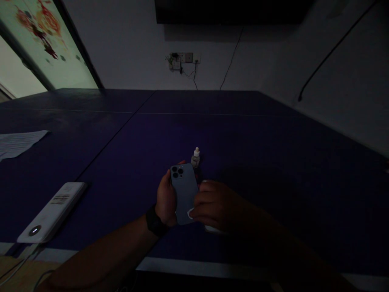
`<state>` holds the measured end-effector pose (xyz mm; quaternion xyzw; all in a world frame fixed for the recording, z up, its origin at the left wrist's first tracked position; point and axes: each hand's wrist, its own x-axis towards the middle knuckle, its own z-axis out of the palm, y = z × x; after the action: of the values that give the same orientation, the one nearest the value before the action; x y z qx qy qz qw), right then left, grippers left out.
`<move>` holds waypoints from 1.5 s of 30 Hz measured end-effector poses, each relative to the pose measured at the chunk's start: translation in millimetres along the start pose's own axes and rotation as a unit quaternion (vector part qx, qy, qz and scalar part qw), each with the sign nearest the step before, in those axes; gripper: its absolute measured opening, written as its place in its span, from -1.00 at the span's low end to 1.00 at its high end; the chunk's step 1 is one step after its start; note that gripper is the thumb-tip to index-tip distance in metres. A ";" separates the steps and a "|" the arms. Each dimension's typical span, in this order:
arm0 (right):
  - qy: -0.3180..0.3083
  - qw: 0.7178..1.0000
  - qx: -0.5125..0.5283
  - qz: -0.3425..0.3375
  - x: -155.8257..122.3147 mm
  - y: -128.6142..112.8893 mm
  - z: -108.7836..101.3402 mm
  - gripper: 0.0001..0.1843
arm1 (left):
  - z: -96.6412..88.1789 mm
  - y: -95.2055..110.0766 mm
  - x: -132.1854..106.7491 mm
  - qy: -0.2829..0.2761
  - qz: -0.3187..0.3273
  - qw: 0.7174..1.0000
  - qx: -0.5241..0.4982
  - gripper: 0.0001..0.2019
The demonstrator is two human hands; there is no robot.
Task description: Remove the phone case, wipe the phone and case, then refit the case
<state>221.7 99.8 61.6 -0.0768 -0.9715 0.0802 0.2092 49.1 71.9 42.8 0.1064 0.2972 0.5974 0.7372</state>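
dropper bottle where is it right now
In the head view, the small dropper bottle stands upright on the dark blue table, just beyond the top end of the phone held in the left hand.

the room is dim, and the brightest light comes from the patterned glass panel [57, 44] at upper left, which looks close to blown out. the white wall [121, 48] fades to grey toward the right. the dark blue table [212, 134] takes on a purple cast and shows no hard glare. the right hand [215, 205] and its forearm [273, 239] sink into deep shadow, their detail nearly lost, while the left hand [165, 198] and the smartphone [184, 194] stay faintly readable. the table edges bow toward the frame corners from wide-lens distortion, and everything looks slightly soft and grainy.
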 end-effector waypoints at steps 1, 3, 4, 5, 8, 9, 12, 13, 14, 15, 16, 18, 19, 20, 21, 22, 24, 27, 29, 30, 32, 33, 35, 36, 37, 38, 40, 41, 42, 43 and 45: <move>0.003 1.000 -0.005 0.006 -0.7 1.1 0.2 -0.85 | -0.1 0.1 0.1 -0.002 -0.001 1.000 0.001 -0.50; 0.008 1.000 -0.014 0.014 -0.2 -0.2 2.6 -0.86 | -1.0 0.3 0.3 -0.004 -0.002 1.000 -0.001 -0.50; 0.011 1.000 -0.017 0.010 1.1 -2.8 4.6 -0.86 | -1.7 0.3 0.3 -0.005 -0.001 1.000 -0.004 -0.49; 0.015 1.000 -0.021 0.000 3.0 -6.4 7.0 -0.85 | -2.5 0.2 0.3 -0.007 -0.002 1.000 -0.006 -0.49; 0.009 0.999 -0.041 -0.033 9.1 -17.9 11.9 -0.79 | -4.4 -0.4 -0.1 -0.015 -0.018 1.000 -0.012 -0.50; 0.005 0.998 -0.047 -0.037 10.1 -19.9 11.7 -0.78 | -4.6 -0.6 -0.4 -0.018 -0.022 1.000 -0.012 -0.51; -0.003 0.998 -0.059 -0.018 9.3 -17.9 7.1 -0.84 | -3.8 -0.6 -0.7 -0.021 -0.020 0.999 -0.015 -0.54; -0.003 0.998 -0.065 -0.008 8.4 -15.9 5.8 -0.86 | -3.6 -0.4 -0.6 -0.021 -0.021 0.999 -0.017 -0.55; 0.002 0.997 -0.075 -0.002 7.7 -14.1 5.4 -0.87 | -3.6 -0.2 -0.4 -0.019 -0.024 0.999 -0.019 -0.55; 0.007 0.996 -0.084 -0.001 7.5 -13.0 6.0 -0.87 | -3.9 0.0 -0.1 -0.016 -0.028 0.999 -0.020 -0.56; 0.015 0.996 -0.092 -0.006 7.7 -12.6 7.5 -0.86 | -4.5 0.1 0.2 -0.011 -0.031 0.999 -0.018 -0.56; 0.027 0.995 -0.093 -0.025 8.9 -13.2 11.1 -0.82 | -6.5 -0.1 1.0 -0.006 -0.032 0.999 -0.011 -0.55; 0.027 0.995 -0.091 -0.032 9.4 -13.5 12.3 -0.81 | -7.5 -0.3 1.4 -0.008 -0.030 0.999 -0.008 -0.55; 0.023 0.995 -0.089 -0.033 9.6 -13.5 12.6 -0.82 | -8.4 -0.5 1.8 -0.014 -0.030 0.999 -0.008 -0.55; 0.019 0.995 -0.092 -0.030 9.6 -13.2 12.2 -0.83 | -9.1 -0.7 2.1 -0.021 -0.030 0.999 -0.009 -0.55; 0.019 0.995 -0.099 -0.021 9.5 -12.8 11.4 -0.85 | -9.4 -0.7 2.4 -0.026 -0.031 0.999 -0.013 -0.55; 0.026 0.992 -0.123 -0.005 9.5 -13.0 10.5 -0.87 | -8.9 -0.1 2.6 -0.027 -0.033 0.999 -0.021 -0.55; 0.035 0.991 -0.131 -0.018 12.5 -17.9 14.8 -0.84 | -6.8 1.6 1.9 -0.022 -0.036 0.999 -0.018 -0.53; 0.022 0.992 -0.118 -0.035 14.8 -21.3 19.0 -0.82 | -5.9 2.3 1.6 -0.026 -0.036 0.999 -0.012 -0.52; 0.018 0.993 -0.112 -0.037 15.3 -21.7 20.1 -0.81 | -5.8 2.4 1.7 -0.030 -0.036 0.999 -0.010 -0.53; 0.017 0.993 -0.114 -0.024 14.4 -19.1 19.7 -0.82 | -6.5 2.2 2.5 -0.041 -0.034 0.999 -0.013 -0.56; 0.020 0.993 -0.115 -0.015 13.1 -16.5 18.3 -0.83 | -6.9 2.1 3.1 -0.045 -0.032 0.998 -0.014 -0.57; 0.025 0.995 -0.100 0.008 9.9 -10.2 14.5 -0.84 | -7.3 2.4 4.1 -0.046 -0.030 0.998 -0.014 -0.58; 0.025 0.996 -0.079 0.019 8.2 -7.2 12.5 -0.85 | -7.0 2.8 4.4 -0.041 -0.030 0.999 -0.011 -0.58; 0.024 0.998 -0.048 0.032 6.7 -4.5 10.6 -0.86 | -6.6 3.4 4.5 -0.034 -0.031 0.999 -0.006 -0.57; 0.026 0.999 -0.013 0.044 5.4 -2.2 9.0 -0.87 | -5.9 4.0 4.6 -0.027 -0.031 0.999 -0.001 -0.56; 0.031 0.996 0.057 0.067 3.0 1.8 6.4 -0.78 | -4.9 5.1 4.8 -0.014 -0.027 1.000 0.008 -0.54; 0.039 0.993 0.084 0.075 1.9 3.8 5.4 -0.71 | -4.8 5.3 5.0 -0.008 -0.021 1.000 0.010 -0.53; 0.053 0.990 0.106 0.083 0.9 5.9 4.6 -0.67 | -5.1 5.4 5.3 -0.004 -0.016 1.000 0.010 -0.53; 0.076 0.985 0.124 0.091 -0.2 8.2 4.0 -0.65 | -5.8 5.2 5.7 -0.003 -0.013 1.000 0.010 -0.53; 0.140 0.969 0.161 0.121 -2.5 13.6 2.7 -0.70 | -8.0 4.5 5.9 -0.017 -0.021 1.000 0.009 -0.53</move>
<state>224.4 112.3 55.6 -0.1692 -0.8904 0.2487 0.3415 41.5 77.1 36.9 0.1169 0.2919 0.5769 0.7539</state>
